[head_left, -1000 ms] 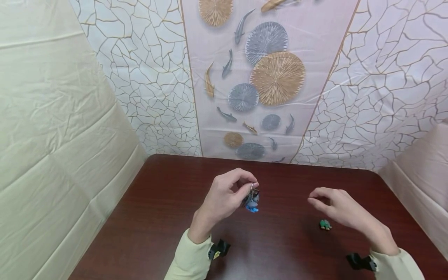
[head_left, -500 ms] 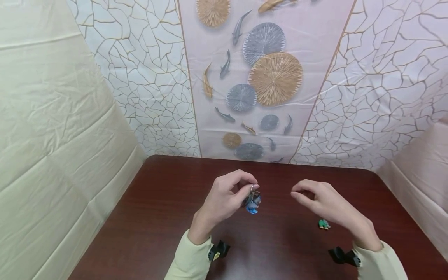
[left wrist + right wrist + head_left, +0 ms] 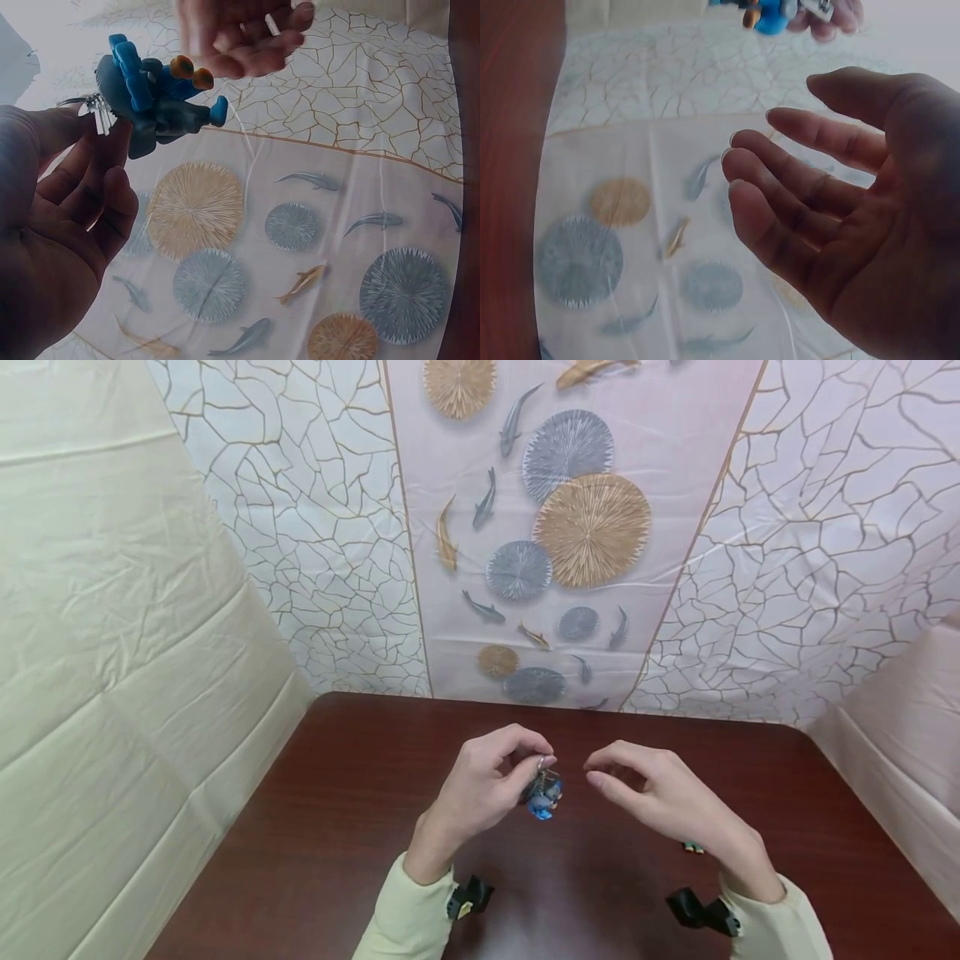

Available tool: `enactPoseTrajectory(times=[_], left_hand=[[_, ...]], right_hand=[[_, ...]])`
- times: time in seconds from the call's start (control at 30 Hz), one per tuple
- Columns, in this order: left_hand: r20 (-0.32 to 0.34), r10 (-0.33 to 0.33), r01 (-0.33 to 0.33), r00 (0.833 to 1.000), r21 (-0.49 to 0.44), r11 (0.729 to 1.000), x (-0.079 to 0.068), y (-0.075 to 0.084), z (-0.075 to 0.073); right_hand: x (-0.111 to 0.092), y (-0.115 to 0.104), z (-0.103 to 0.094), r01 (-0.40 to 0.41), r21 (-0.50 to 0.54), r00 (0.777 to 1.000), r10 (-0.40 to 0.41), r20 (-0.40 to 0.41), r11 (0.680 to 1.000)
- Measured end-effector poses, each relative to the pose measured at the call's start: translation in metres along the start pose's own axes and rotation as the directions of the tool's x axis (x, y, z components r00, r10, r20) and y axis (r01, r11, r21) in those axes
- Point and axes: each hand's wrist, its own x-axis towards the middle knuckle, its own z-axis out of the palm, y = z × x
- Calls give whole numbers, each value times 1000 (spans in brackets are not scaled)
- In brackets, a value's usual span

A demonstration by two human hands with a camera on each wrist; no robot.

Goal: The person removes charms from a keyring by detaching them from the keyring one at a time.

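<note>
Toy (image 3: 545,799): is hanging near the lower centre of the head view, small and blue-grey.
Long axis: is running roughly down the frame from the metal ring (image 3: 541,762) at its top.
Left hand (image 3: 476,785): is pinching that ring between thumb and forefinger, so it is being the nearer hand.
Right hand (image 3: 663,793): is hovering to the right, fingers loosely bent, grasping nothing.
Gap: toy is sitting leftward of and slightly below the right fingertips, near but apart.
Green piece (image 3: 693,847): is resting on the table (image 3: 360,793), lower right, mostly hidden by the right hand.
</note>
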Motion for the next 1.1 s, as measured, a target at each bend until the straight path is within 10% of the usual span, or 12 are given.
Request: enactPoseTrajectory(times=[0.37, 1.1], left_hand=[[0, 20, -20, 1000, 19, 1000, 0, 0, 0], [61, 36, -37, 997, 13, 999, -1, 1, 2]], right_hand=[[5, -21, 19, 16, 174, 998, -26, 58, 985], [3, -23, 25, 46, 195, 995, -28, -92, 980]])
